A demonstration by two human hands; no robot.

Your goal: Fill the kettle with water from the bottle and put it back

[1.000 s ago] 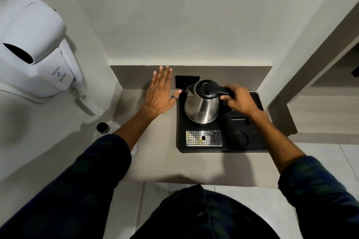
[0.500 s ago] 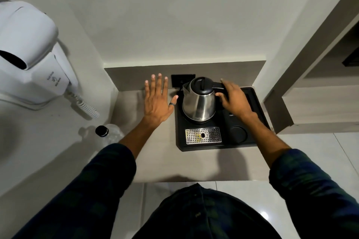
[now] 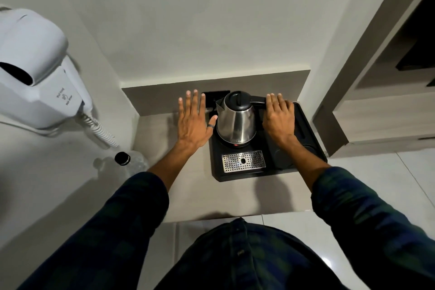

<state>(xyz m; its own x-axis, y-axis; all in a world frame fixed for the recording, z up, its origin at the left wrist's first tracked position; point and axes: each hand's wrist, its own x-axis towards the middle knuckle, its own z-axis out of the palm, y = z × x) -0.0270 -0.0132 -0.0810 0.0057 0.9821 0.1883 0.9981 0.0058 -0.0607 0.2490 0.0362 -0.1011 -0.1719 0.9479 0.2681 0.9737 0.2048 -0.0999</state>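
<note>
Head view, looking down at a small tabletop (image 3: 235,198) set in a wall recess. A stainless-steel electric kettle (image 3: 236,122) with a closed black lid stands upright on its base at the back of a black tray (image 3: 244,175), behind a perforated metal drip grate (image 3: 243,161). A red light glows at the kettle's foot.

The left hand (image 3: 194,122) is spread flat, fingers extended and apart, holding nothing; it lies just beside the kettle's left side, its ringed thumb near the steel wall, though contact cannot be confirmed. The right hand (image 3: 280,115) is likewise flat and opened out, its fingertips at the outer end of the black kettle handle (image 3: 257,100); it does not grip the handle.

The clear water bottle (image 3: 128,163), black cap on, stands at the near-left of the tabletop, well apart from the kettle. A wall-mounted white hair dryer (image 3: 35,70) hangs further left.

Judged step: either the very start or the very end of the task; the kettle's water level is hidden, so which cannot be told. If filling remains, the next move calls for closing the right hand on the handle, lifting the kettle clear, opening its lid and uncapping the bottle.
</note>
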